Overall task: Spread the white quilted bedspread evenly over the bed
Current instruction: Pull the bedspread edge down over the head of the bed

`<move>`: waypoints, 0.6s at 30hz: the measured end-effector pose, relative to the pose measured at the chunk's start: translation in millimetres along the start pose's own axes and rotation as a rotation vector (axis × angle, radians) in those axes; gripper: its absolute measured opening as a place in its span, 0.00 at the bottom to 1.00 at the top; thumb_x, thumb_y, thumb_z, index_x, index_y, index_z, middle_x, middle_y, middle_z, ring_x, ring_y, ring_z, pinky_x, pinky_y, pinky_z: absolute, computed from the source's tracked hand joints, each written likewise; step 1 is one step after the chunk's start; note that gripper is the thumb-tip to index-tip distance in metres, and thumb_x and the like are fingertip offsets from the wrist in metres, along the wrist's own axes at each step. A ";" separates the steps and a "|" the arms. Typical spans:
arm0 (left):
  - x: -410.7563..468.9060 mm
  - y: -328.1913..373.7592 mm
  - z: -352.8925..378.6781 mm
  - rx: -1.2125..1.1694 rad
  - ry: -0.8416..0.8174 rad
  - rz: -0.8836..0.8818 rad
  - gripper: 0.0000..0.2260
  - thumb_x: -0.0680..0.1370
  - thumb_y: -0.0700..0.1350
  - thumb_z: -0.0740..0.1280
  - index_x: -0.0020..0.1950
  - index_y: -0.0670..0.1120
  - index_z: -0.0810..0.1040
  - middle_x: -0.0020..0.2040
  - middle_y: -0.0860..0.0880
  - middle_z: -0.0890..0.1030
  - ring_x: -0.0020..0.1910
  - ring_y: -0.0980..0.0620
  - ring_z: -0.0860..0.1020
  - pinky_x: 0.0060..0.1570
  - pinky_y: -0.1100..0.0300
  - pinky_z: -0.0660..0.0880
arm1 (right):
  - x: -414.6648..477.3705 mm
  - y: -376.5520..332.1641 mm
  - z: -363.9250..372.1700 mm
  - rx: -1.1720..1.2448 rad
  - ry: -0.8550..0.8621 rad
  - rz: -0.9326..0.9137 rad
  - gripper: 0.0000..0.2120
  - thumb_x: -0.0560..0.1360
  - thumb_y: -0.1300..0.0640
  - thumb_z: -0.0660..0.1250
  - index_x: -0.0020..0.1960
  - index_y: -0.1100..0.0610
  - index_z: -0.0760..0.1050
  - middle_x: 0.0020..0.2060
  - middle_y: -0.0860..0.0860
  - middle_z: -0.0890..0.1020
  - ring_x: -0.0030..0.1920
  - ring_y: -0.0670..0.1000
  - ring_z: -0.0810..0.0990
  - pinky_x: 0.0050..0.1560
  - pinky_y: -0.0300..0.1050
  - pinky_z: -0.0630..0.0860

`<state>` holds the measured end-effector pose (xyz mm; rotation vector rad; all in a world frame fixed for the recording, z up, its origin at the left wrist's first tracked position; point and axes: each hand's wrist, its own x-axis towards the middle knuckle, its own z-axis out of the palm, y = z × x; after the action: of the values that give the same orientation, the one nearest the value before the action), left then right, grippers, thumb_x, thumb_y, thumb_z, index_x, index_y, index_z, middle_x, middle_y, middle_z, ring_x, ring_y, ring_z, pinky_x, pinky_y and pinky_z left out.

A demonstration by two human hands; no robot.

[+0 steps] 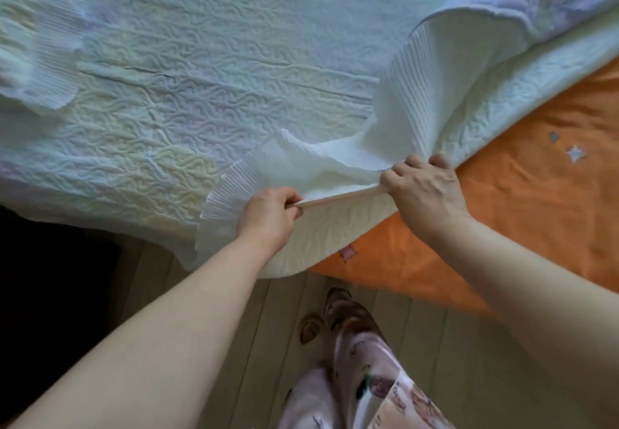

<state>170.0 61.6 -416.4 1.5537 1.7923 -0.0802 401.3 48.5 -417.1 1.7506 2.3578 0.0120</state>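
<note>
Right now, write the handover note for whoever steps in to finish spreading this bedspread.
Left hand: closed on the near edge of the white quilted bedspread, beside its pleated ruffle.
Right hand: closed on the same edge further right; the hem is stretched taut between both hands.
Done: the bedspread covers the left and middle of the bed.
Left: the right part is folded back on itself, leaving the orange sheet bare. Pull the held edge over the orange sheet, flatten the fold at upper right, and smooth the creases across the middle.
</note>
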 end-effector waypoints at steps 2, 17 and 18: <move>-7.9 6.5 6.7 0.009 -0.025 0.046 0.08 0.75 0.46 0.69 0.53 0.51 0.83 0.51 0.47 0.85 0.54 0.46 0.81 0.55 0.55 0.76 | -14.3 1.6 1.1 -0.009 0.006 0.080 0.09 0.63 0.68 0.67 0.35 0.55 0.75 0.26 0.49 0.74 0.36 0.54 0.78 0.41 0.47 0.56; -113.2 19.2 46.2 0.081 0.000 0.228 0.09 0.77 0.47 0.66 0.56 0.52 0.81 0.53 0.49 0.84 0.54 0.47 0.80 0.52 0.56 0.76 | -149.8 -1.2 -15.9 0.074 -0.017 0.251 0.12 0.70 0.66 0.68 0.45 0.49 0.80 0.38 0.48 0.81 0.46 0.54 0.78 0.45 0.47 0.58; -117.7 21.0 49.8 0.091 -0.008 0.238 0.09 0.77 0.47 0.66 0.56 0.52 0.81 0.53 0.48 0.83 0.54 0.47 0.80 0.53 0.56 0.76 | -157.7 -0.2 -16.0 0.086 -0.030 0.257 0.12 0.71 0.65 0.67 0.46 0.49 0.80 0.39 0.48 0.82 0.48 0.54 0.78 0.45 0.47 0.56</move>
<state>210.5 -55.0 -377.2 1.8180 1.6046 -0.0537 442.0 -99.2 -376.5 2.0675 2.1262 -0.0771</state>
